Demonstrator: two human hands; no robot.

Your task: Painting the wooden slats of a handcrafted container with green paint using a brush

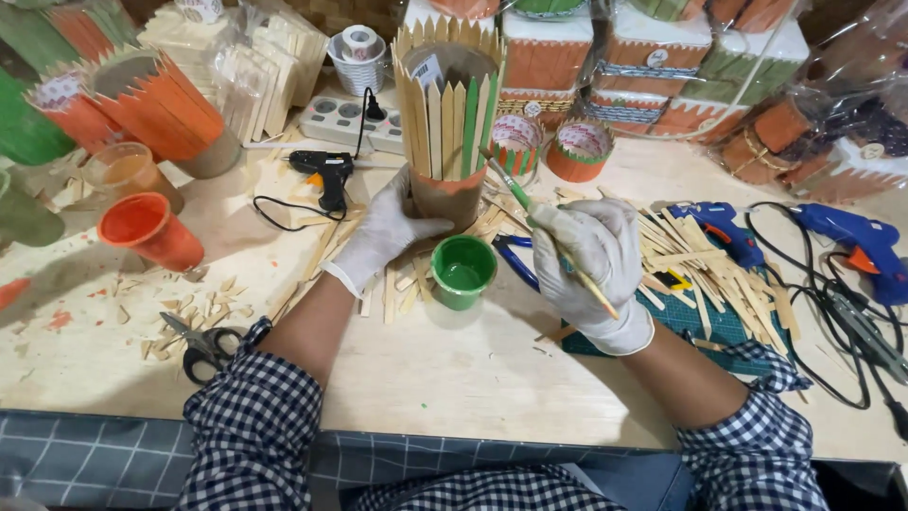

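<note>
With the left hand (383, 232) clasping the stick-clad holder (448, 123) and the right hand (591, 270) pinching the paintbrush (539, 222), a jolt could tip the green paint cup (462, 271) at centre frame.

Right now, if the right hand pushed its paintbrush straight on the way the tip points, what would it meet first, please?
Most likely the stick-covered holder: the right hand aims the paintbrush up and left, with its tip at or nearly on a green stick there. Depth is hard to judge, so contact may already exist.
</note>
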